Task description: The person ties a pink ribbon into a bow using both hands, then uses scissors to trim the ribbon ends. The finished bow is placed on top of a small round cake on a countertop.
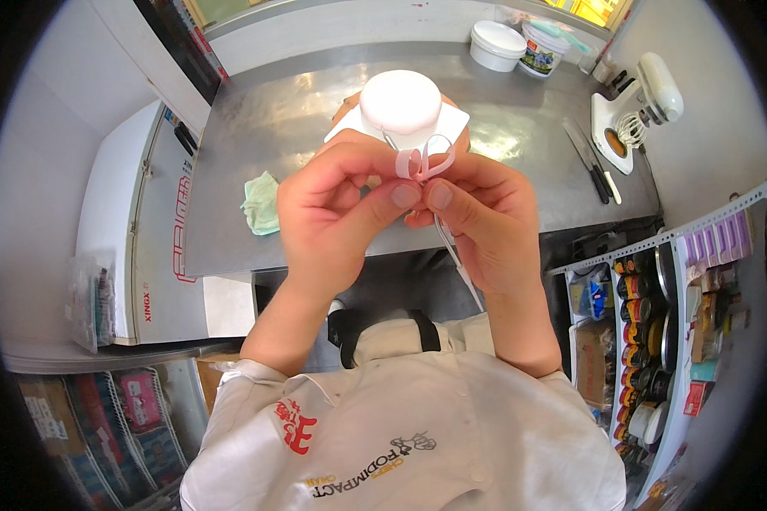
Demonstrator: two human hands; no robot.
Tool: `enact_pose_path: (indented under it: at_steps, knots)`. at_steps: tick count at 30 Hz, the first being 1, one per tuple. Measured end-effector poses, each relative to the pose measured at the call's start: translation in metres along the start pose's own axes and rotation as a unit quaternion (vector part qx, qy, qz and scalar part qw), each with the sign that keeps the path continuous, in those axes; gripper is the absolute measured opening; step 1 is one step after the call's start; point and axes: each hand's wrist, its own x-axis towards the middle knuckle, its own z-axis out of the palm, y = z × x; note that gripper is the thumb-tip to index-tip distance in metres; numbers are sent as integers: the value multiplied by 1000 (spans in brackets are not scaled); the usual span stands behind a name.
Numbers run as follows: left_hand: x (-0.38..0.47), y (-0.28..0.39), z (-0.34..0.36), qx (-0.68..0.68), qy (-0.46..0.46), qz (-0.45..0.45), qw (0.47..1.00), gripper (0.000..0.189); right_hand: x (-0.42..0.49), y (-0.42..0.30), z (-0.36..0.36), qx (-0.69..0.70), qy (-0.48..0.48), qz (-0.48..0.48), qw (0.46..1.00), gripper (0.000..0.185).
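Note:
Thumbs nearly touching, my left hand (332,211) and my right hand (492,217) pinch a pale pink ribbon (409,164) between their fingertips. The ribbon stands up in loops, like a bow. A slim metal tool (447,239), apparently scissors, hangs at my right hand with its pointed end downward; how it is held is hidden by the fingers. Just beyond the hands is a smooth, round white cake (401,101) on a square white board (457,120). My hands cover the board's near part.
On the steel worktable (268,121) lies a green cloth (261,203) at left. Long knives (591,163) and a white stand mixer (645,105) stand or lie at right. Lidded tubs (497,48) are at the back. A shelf of jars (636,313) flanks me; a white appliance (166,236) is opposite.

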Motion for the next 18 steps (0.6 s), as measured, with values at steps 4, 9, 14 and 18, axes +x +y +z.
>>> enact_pose_path:
  at_steps: [4, 9, 14, 18]
  knots:
    - [-4, -2, 3, -2, 9, -2, 1000, 15, 0, -1, -2, -2, -10, 26, 1000, 15]
    - [-8, -4, 1, 60, 12, 20, 998, 11, 0, -3, -1, -4, -27, 52, 998, 13]
    - [-10, -7, 3, 7, 31, 20, 999, 7, -3, 0, 3, 39, -32, 37, 998, 13]
    - [-12, -5, 6, -32, -3, 6, 999, 8, -4, 2, 3, 27, -15, 1, 1000, 14]
